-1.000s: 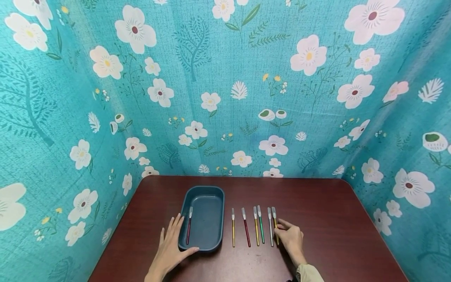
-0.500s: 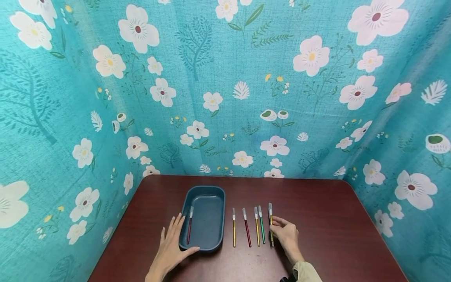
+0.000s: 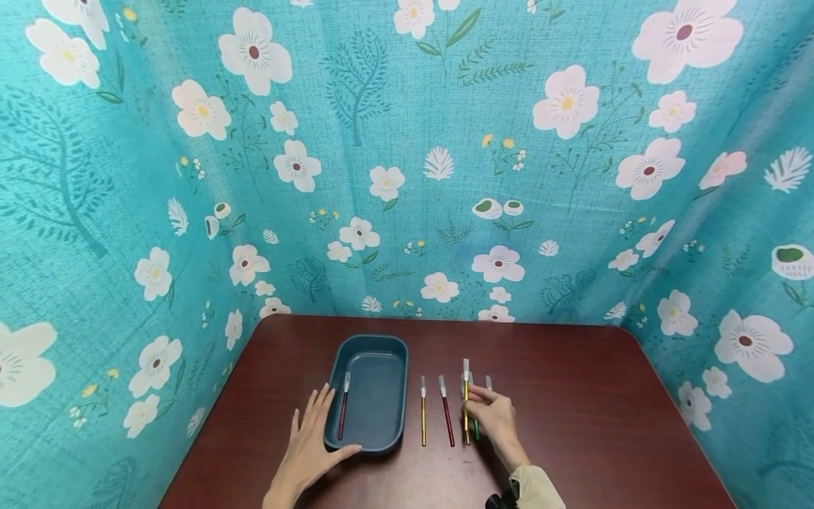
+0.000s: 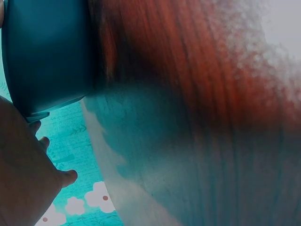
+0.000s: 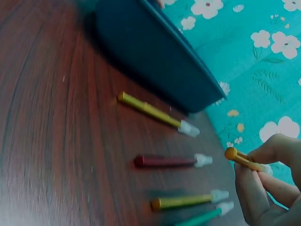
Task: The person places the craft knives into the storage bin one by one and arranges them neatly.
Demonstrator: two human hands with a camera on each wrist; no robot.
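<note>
My right hand (image 3: pixel 496 417) pinches a slim gold craft knife (image 3: pixel 466 396) with a clear cap between thumb and fingers. In the right wrist view this held craft knife (image 5: pixel 242 159) is raised, its round end toward the camera. Beneath it lie another gold craft knife (image 5: pixel 183 201) and a green one (image 5: pixel 202 217), partly covered in the head view. My left hand (image 3: pixel 308 438) rests against the near left side of a dark blue tray (image 3: pixel 378 396), fingers spread along the rim, thumb at the front edge. Inside the tray lies a red craft knife (image 3: pixel 343 417).
Between tray and right hand, a gold craft knife (image 3: pixel 423 420) and a red craft knife (image 3: pixel 448 417) lie on the brown table (image 3: pixel 572 382). The clear cap (image 3: pixel 488 382) of a silver one shows behind the right hand. A floral teal curtain (image 3: pixel 407 233) stands behind the table.
My right hand has picked up the rightmost gold craft knife and carried it left, over the silver one and on to the gold and green pair. The left hand stays at the tray.
</note>
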